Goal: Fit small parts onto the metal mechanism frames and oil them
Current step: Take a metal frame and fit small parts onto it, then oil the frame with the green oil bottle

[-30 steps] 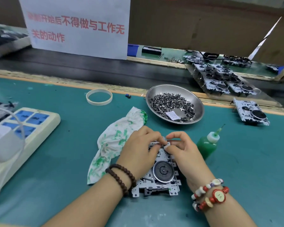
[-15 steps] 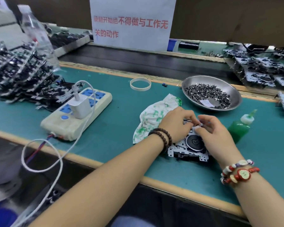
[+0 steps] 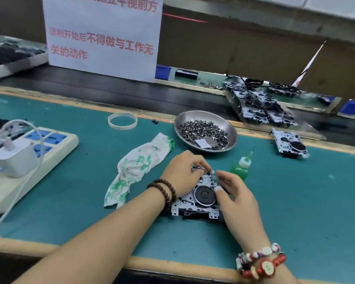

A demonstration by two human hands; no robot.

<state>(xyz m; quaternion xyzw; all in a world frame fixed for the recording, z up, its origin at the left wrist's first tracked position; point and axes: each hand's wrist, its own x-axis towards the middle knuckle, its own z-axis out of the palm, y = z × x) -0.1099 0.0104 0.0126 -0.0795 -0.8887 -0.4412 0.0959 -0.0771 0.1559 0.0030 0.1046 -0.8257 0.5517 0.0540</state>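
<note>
A metal mechanism frame [image 3: 197,203] with a round black wheel lies on the green mat in front of me. My left hand [image 3: 182,173] rests on its far left corner, fingertips pinching a small metal part at the top edge. My right hand [image 3: 237,193] sits at the frame's right side with fingers loosely spread, a bandaged thumb touching the frame. A green oil bottle [image 3: 240,168] stands just behind my right hand. A steel dish [image 3: 184,119] holds several small metal parts.
A stained white cloth [image 3: 137,167] lies left of the frame. A power strip [image 3: 55,144] with a white charger sits at far left, a tape ring [image 3: 122,120] behind. Another frame [image 3: 290,143] lies at right, with several more stacked behind it on the conveyor.
My right hand has let go of the frame's top edge and drawn back to its right side, fingers opened. My left hand stays at the top edge. The camera swung back right.
</note>
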